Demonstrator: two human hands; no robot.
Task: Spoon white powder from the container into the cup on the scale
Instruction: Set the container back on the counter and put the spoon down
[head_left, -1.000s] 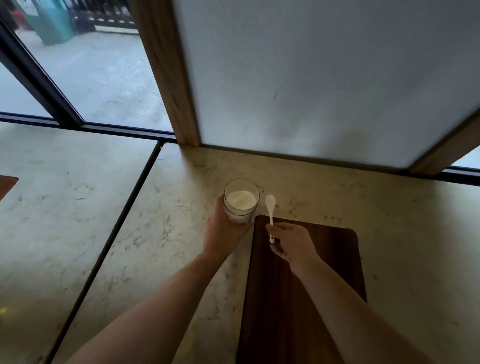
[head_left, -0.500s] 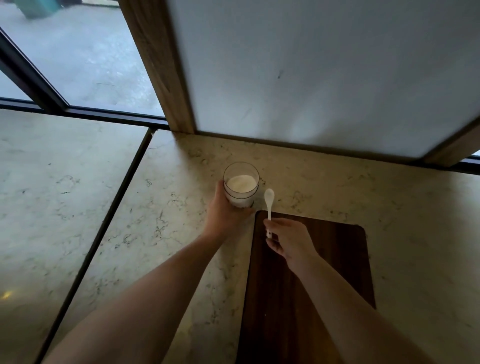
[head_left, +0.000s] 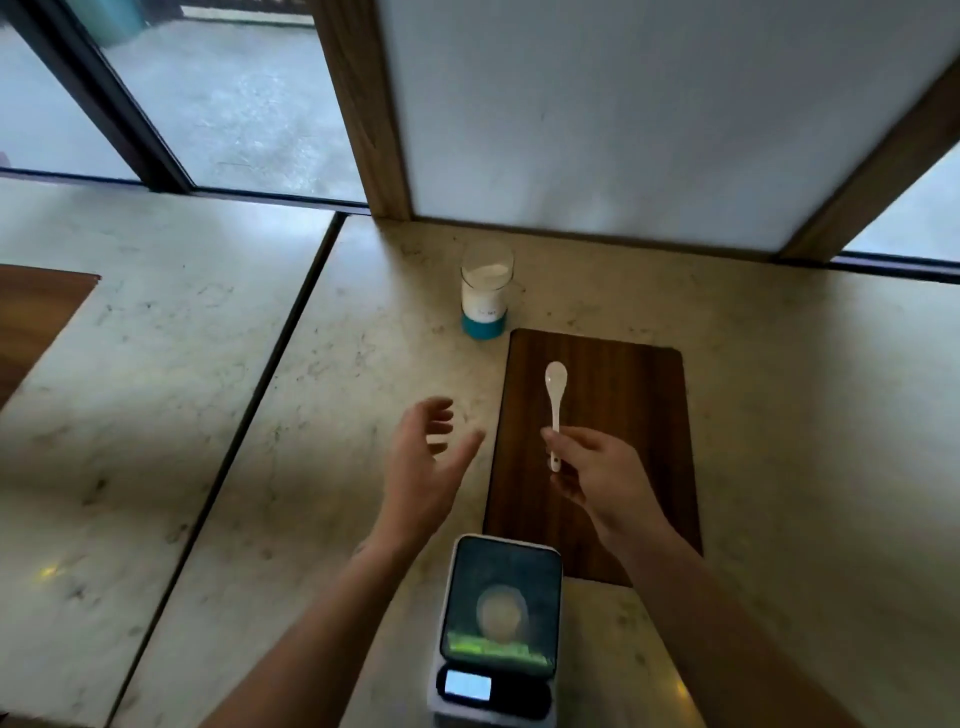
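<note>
Faintly, container (head_left: 483, 296) label writing blurs beyond reading

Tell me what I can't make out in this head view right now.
- Cup on the scale: motion-blurred, its contents unreadable.
- Scale display: glare, too small to read.
- Container label: too small.
- Spoon bowl: too small to tell if loaded.

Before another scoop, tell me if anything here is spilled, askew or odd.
No spill stands out. The container stands upright on the counter, powder inside. The right hand holds the spoon over the wooden board. The cup on the scale is too blurred to judge.
</note>
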